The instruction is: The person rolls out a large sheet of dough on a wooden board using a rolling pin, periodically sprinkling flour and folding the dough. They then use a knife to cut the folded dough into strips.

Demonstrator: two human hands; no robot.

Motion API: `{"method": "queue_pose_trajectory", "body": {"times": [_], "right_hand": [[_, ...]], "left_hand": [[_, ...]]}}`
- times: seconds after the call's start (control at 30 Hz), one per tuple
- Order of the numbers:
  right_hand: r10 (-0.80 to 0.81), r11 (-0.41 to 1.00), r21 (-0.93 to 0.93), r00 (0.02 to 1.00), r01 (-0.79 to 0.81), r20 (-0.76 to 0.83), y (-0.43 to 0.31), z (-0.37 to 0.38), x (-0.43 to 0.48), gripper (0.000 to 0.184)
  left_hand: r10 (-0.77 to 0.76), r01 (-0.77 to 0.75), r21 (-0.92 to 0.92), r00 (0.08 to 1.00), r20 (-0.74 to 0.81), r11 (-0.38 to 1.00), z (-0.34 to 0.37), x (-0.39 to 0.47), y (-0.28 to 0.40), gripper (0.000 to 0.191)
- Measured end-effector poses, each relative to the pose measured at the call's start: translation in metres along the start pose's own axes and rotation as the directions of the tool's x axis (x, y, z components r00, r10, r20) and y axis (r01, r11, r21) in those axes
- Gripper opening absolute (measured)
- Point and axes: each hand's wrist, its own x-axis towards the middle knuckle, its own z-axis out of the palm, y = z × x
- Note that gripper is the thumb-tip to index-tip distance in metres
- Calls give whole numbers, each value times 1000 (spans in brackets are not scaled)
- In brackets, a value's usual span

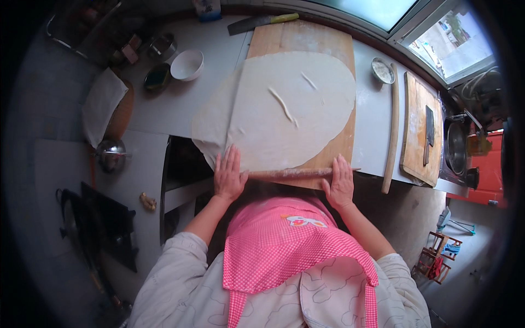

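A large thin sheet of dough (287, 110) lies over a wooden board (303, 37), its left part spilling past the board's edge onto the counter. Two raised folds show on its surface. A floured wooden rolling pin (287, 174) lies across the board's near edge. My left hand (230, 174) rests flat at the pin's left end, with fingertips against the dough's lower left edge. My right hand (339, 183) lies flat over the pin's right end, whose tip sticks out beyond it. Fingers on both hands are extended, not wrapped around the pin.
A cleaver (429, 127) lies on a second board (414, 106) at the right, beside a longer rolling pin (391, 127) and a bowl of flour (382, 71). A white bowl (187, 65) and ginger root (148, 201) are at the left. A yellow-handled blade (262, 23) lies at the back.
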Motion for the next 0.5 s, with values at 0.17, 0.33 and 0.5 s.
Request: {"method": "queue_pose_trajectory", "body": {"times": [0.17, 0.33, 0.5], "right_hand": [[72, 997, 2, 997, -72, -5, 6, 10, 38, 69], [-95, 995, 21, 995, 95, -15, 7, -2, 11, 55], [-255, 954, 146, 965, 262, -65, 12, -3, 27, 28]], "left_hand": [[-114, 119, 49, 988, -101, 992, 3, 40, 1, 68], [-50, 52, 40, 998, -37, 998, 3, 9, 4, 69], [-255, 264, 7, 938, -234, 964, 24, 19, -20, 65]]}}
